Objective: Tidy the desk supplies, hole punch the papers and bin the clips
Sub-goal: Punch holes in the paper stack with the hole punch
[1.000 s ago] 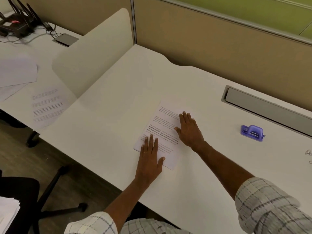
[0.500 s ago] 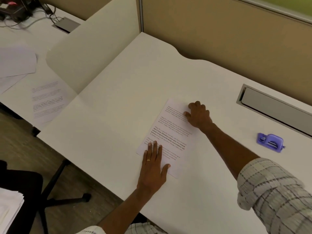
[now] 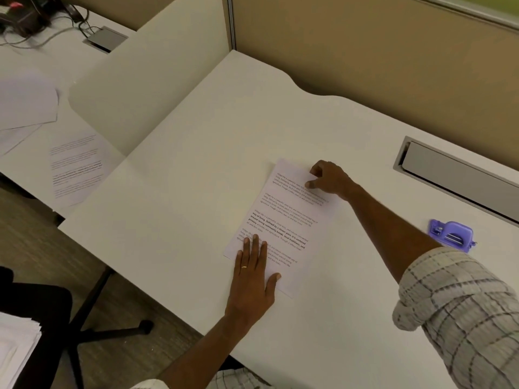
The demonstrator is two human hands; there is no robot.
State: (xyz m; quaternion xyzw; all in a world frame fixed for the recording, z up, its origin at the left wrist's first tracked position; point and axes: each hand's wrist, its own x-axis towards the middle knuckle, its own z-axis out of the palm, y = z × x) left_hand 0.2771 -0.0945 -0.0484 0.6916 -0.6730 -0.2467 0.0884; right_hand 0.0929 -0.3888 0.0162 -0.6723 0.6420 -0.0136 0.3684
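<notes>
Fingers of my right hand (image 3: 327, 178) pinch the far edge of the white printed paper sheet (image 3: 283, 220) while my left hand (image 3: 252, 279) lies flat, spread on its near corner, so next I judge it must reach the purple plastic hole punch (image 3: 452, 235) on the bench (image 3: 196, 169).

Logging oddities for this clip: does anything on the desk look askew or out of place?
Only mildly: the printed sheet lies skewed to the desk edge, left hand flat on its near corner, right hand curled at its far edge. The purple hole punch sits apart, untouched.
</notes>
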